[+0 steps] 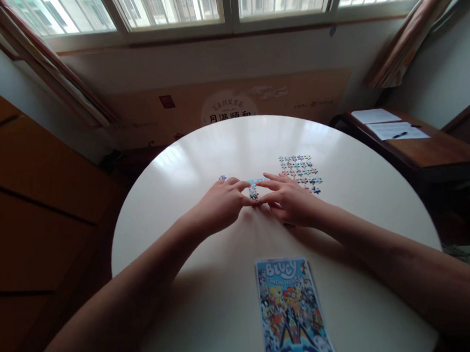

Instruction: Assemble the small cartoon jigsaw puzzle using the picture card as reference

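Observation:
A small strip of joined jigsaw puzzle pieces (253,191) lies on the white table, between my two hands. My left hand (224,203) has its thumb and index finger against the strip's left side. From the other side, my right hand (291,198) meets it with thumb and fingertips near the lower end. A light-blue top edge of the strip shows between the fingers; the rest is partly covered. Rows of loose jigsaw pieces (297,164) are laid out just beyond my right hand. One blue piece (222,177) sits behind my left hand.
A colourful Bluey picture sheet (290,311) lies at the near side of the round white table (160,202). To the right, a brown desk (438,148) bears papers (396,130) and a pen (400,135). Windows and curtains are beyond.

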A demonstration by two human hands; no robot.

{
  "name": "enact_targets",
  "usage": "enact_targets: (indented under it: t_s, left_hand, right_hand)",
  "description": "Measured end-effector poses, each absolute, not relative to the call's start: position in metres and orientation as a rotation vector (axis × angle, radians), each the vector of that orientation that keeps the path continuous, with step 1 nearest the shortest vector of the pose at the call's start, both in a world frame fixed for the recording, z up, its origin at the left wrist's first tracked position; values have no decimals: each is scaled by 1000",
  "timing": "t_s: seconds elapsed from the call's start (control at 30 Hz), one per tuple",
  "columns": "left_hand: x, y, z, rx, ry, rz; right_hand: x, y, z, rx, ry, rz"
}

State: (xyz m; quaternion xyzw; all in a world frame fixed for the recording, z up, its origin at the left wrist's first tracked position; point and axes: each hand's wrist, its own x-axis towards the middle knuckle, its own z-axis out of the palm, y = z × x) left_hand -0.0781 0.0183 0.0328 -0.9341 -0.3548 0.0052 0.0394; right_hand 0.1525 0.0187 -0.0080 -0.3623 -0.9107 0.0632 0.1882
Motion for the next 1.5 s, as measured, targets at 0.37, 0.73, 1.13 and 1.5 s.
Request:
enact_targets:
  t_s: [0.37, 0.73, 1.13, 1.5]
  left_hand:
    - [-81, 25, 24, -2901, -1070, -72]
    - [-85, 31, 36, -2849, -1133, -419]
    - [-111, 49, 43, -2472, -1305, -945]
    - [-135, 59, 46, -2424, -1515, -1042]
  right_hand:
    - [158, 18, -11, -999, -2540, 226]
    - [164, 22, -12, -908, -2464, 170]
    - [169, 24, -3, -744, -2242, 176]
    - [172, 19, 17, -605, -1853, 29]
